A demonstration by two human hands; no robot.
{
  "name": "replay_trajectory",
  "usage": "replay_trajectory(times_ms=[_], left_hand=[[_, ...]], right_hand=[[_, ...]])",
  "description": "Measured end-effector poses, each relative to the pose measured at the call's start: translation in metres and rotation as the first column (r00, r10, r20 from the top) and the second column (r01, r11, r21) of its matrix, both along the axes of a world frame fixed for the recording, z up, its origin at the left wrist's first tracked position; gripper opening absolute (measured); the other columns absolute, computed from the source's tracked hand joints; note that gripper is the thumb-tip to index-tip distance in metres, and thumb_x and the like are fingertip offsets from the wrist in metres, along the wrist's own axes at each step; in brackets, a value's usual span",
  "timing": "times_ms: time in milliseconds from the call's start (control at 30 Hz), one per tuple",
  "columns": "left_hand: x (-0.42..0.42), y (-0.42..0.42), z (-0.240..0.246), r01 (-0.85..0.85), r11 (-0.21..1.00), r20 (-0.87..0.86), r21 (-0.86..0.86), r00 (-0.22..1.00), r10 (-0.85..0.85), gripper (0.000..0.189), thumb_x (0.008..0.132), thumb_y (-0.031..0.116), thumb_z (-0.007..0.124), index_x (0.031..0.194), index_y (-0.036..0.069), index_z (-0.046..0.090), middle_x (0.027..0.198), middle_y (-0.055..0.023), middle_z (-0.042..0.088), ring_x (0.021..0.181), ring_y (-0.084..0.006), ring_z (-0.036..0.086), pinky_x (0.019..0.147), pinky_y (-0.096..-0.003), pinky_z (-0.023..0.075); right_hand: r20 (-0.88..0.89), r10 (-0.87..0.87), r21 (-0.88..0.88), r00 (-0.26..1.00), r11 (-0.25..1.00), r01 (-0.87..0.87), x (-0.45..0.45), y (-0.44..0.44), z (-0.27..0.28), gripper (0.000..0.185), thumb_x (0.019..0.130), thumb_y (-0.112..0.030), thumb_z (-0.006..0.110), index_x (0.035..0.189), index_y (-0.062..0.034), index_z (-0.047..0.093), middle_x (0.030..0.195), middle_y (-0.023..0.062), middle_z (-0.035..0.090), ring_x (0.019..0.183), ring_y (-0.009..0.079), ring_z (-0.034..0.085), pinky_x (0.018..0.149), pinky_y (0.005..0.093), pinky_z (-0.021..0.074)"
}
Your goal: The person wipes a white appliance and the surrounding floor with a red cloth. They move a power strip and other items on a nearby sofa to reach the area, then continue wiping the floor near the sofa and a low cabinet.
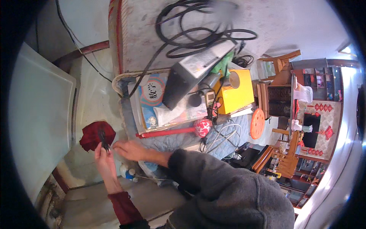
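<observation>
My left hand (pixel 105 160), below a dark red sleeve, grips a slim black object (pixel 104 137) with shiny metal at its near end. Blur hides what that object is. Right behind it is a crumpled dark red cloth or bag (pixel 95 132), low over the pale floor. My right hand (pixel 130 150) reaches in from a grey sleeve, fingers bent, close beside the metal end. Whether its fingertips pinch anything is too small to tell.
A blue quilted cover (pixel 177 143) bears books (pixel 154 91), a grey and white box (pixel 194 71), a yellow box (pixel 237 91) and a red stick with a patterned ball (pixel 202 128). Coiled black cable (pixel 197 43) lies beyond. A pale panel (pixel 40 114) stands left; an orange stool (pixel 257 123) right.
</observation>
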State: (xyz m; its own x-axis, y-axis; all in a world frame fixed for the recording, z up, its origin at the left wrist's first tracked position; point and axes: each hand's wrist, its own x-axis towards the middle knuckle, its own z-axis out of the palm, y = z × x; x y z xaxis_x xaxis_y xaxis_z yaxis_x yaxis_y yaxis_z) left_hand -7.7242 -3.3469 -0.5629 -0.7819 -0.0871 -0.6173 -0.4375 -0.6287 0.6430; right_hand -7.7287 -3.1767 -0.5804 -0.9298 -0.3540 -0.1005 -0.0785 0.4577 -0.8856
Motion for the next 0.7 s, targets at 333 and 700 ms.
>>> replay_trajectory(times_ms=[333, 700], left_hand=[[0.057, 0.111, 0.091, 0.608, 0.741, -0.137, -0.284, 0.739, -0.659, 0.043, 0.091, 0.004, 0.059, 0.134, 0.004, 0.054, 0.114, -0.0094, 0.062, 0.086, -0.0156, 0.066, 0.078, -0.0266, 0.0516], [0.091, 0.048, 0.044, 0.569, 0.728, 0.232, -0.383, 0.822, -0.520, 0.029, 0.094, 0.010, 0.060, 0.122, 0.002, 0.061, 0.102, -0.0080, 0.065, 0.080, -0.0130, 0.064, 0.069, -0.0248, 0.0518]], right_hand=[[0.477, -0.647, -0.033, 0.595, 0.663, 0.748, 0.083, 0.181, 0.140, 0.023, 0.097, -0.027, 0.060, 0.103, -0.0066, 0.053, 0.078, 0.0020, 0.057, 0.064, 0.0093, 0.054, 0.056, 0.0256, 0.0450], [0.101, -0.774, 0.484, 0.626, 0.588, 0.649, 0.014, 0.367, 0.160, 0.036, 0.088, -0.032, 0.061, 0.100, 0.0012, 0.064, 0.092, 0.0213, 0.066, 0.085, 0.0339, 0.065, 0.073, 0.0412, 0.0498]])
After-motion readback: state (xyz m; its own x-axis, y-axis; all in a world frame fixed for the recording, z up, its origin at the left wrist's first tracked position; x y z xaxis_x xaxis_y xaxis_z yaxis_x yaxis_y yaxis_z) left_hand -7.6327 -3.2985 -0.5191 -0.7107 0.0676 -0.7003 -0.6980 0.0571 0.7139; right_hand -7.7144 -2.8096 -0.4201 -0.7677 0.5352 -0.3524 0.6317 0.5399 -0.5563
